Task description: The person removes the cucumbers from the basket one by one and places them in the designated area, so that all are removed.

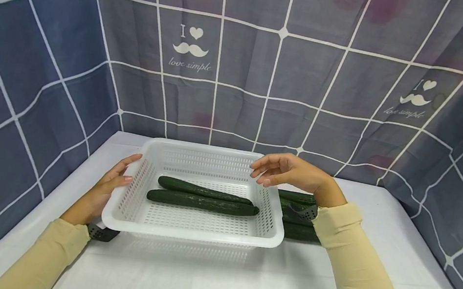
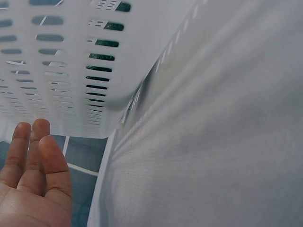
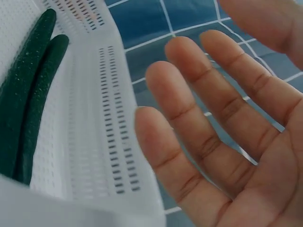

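Two dark green cucumbers (image 1: 203, 203) lie side by side in a white perforated plastic basket (image 1: 188, 234). My left hand (image 1: 104, 187) is at the basket's left end, its fingertips right at the rim; the left wrist view shows these fingers (image 2: 33, 161) fairly straight beside the slotted wall. Over the basket's right rim hovers my right hand (image 1: 289, 170), fingers loosely bent and holding nothing. In the right wrist view its spread fingers (image 3: 203, 132) are beside the basket wall. Several more cucumbers (image 1: 300, 231) lie right of the basket, partly hidden by my right wrist and the rim.
A white cloth (image 1: 194, 282) covers the table under the basket. Grey-blue checked curtains (image 1: 243, 57) hang behind the table and along both sides. Dark wrist straps (image 1: 102, 233) show below both hands.
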Tool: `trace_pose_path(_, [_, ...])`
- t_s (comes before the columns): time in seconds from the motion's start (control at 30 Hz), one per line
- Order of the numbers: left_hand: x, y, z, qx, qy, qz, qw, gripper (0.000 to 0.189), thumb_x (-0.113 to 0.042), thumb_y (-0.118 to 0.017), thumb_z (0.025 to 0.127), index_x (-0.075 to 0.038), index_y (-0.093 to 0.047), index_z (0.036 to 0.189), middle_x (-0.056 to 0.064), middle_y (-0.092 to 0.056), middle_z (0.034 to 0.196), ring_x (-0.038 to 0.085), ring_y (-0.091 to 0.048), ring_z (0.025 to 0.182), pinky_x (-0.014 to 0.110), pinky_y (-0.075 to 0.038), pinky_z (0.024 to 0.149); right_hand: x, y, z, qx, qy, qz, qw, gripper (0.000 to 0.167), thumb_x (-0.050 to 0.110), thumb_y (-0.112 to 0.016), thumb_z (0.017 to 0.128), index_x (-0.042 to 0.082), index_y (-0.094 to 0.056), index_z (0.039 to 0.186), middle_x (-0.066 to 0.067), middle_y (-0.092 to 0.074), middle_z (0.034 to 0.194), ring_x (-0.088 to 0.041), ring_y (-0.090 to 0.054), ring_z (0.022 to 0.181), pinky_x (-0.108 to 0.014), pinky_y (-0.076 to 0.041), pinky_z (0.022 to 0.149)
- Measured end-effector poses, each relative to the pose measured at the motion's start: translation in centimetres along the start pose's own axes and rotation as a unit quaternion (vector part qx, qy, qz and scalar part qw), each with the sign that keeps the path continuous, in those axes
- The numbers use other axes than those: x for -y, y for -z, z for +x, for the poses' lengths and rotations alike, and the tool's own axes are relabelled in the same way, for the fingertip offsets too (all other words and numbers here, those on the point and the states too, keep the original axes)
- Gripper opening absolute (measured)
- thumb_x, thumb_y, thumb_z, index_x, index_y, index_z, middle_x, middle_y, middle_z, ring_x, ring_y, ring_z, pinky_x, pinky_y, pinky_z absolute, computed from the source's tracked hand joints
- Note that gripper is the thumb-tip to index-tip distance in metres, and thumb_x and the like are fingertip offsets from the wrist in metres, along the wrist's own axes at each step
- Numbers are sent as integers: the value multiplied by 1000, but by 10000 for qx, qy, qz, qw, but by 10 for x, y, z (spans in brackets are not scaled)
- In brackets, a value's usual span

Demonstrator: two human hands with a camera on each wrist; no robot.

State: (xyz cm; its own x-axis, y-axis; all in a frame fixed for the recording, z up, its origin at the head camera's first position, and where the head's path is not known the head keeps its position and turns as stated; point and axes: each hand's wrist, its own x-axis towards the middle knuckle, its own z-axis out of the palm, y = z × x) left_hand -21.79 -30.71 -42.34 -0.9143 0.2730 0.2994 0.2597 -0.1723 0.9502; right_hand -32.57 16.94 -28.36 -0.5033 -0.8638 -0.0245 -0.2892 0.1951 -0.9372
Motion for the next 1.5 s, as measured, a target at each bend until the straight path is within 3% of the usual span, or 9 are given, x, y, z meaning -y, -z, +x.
trace_pose_path(0.2, [0,0,0,47,-18,-70,10000,58,-8,-40,109,-43,-49,155,-7,-53,142,11,-61,116,32,-58,86,-4,-10,19,-106,-29,195,9997,49,-8,-69,98,-15,-54,144,-3,-73,123,-19,-72,112,-35,-56,98])
trace_pose_path(0.4, [0,1,0,45,41,-4,10000,59,-9,-39,110,-44,-49,156,-8,-53,143,12,-62,116,34,-58,85,-10,-15,35,-230,-100,215,9995,52,-8,-66,98,-16,-50,148,-13,-72,125,-19,-71,109,-34,-58,93])
trace_pose_path(0.6, [1,3,2,48,63,-26,10000,59,-8,-39,109,-44,-48,156,-8,-52,144,11,-61,117,33,-58,86,-16,-16,50,-232,-270,16,9994,52,-4,-66,100,-13,-51,149,-15,-72,127,-20,-70,109,-35,-58,93])
trace_pose_path(0.9, [0,1,2,5,64,-18,10000,59,-8,-40,109,-44,-49,155,-8,-51,144,11,-59,117,33,-57,87,-15,-26,68,-207,-680,-335,9969,55,2,-70,99,-6,-55,151,-8,-74,121,-25,-69,106,-34,-57,91])
trace_pose_path(1.1, [-1,0,1,-18,101,19,9999,58,-8,-40,109,-44,-49,154,-9,-52,144,11,-59,118,33,-57,86,-19,-33,81,-74,-967,-623,9933,56,4,-69,99,-8,-53,151,-28,-68,134,-26,-69,111,-44,-56,99])
trace_pose_path(1.2, [-1,0,1,5,112,4,9999,58,-8,-40,109,-44,-49,154,-9,-52,144,11,-59,118,33,-57,87,-18,-36,86,-10,-1101,-763,9910,55,5,-69,100,-8,-53,151,-31,-66,136,-25,-70,113,-48,-55,102])
trace_pose_path(1.5, [-1,1,0,-15,114,25,9999,58,-8,-40,109,-44,-48,155,-9,-53,144,12,-61,116,34,-58,85,-19,-43,100,-22,-1443,-1025,9842,51,5,-71,100,-7,-57,148,-23,-72,129,-18,-69,106,-50,-55,102])
